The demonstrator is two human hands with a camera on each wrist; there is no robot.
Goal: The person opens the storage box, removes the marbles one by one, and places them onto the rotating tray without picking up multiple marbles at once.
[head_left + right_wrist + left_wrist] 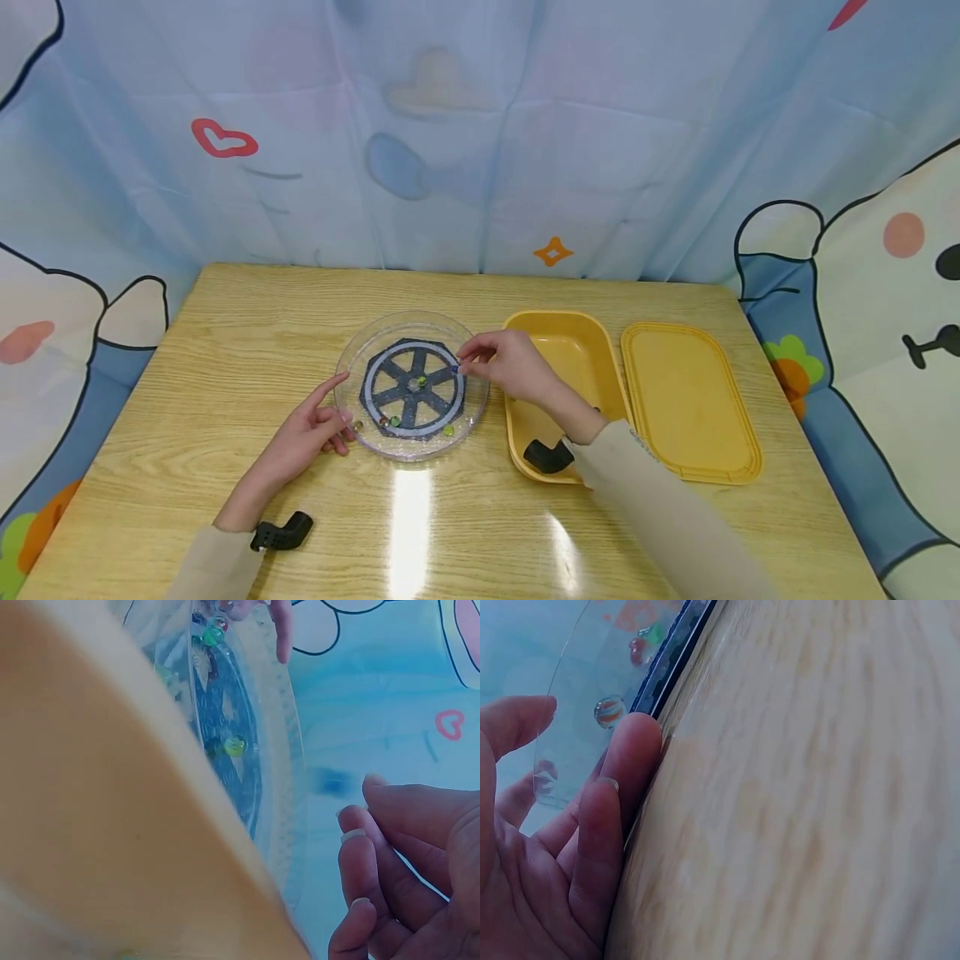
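A clear round dish (412, 457) stands on the table, with a dark wheel-patterned piece (408, 410) showing inside its outline. Several glass marbles lie in it, including a yellow-green marble (448, 431), a green marble (214, 634) and a striped marble (610, 712). My left hand (303, 433) touches the dish's left rim, index finger extended and the others loosely bent. Over the right side, my right hand (510, 365) has thumb and fingertips close together. A blue marble (454, 368) is just beyond those fingertips; it looks blurred and apart from them in the right wrist view.
Right of the dish is a yellow plastic bin (558, 321), beneath my right forearm, with a small dark marble (596, 408) visible inside. Its flat yellow lid (690, 400) lies to the right. A printed curtain (480, 167) hangs behind the wooden table (262, 333).
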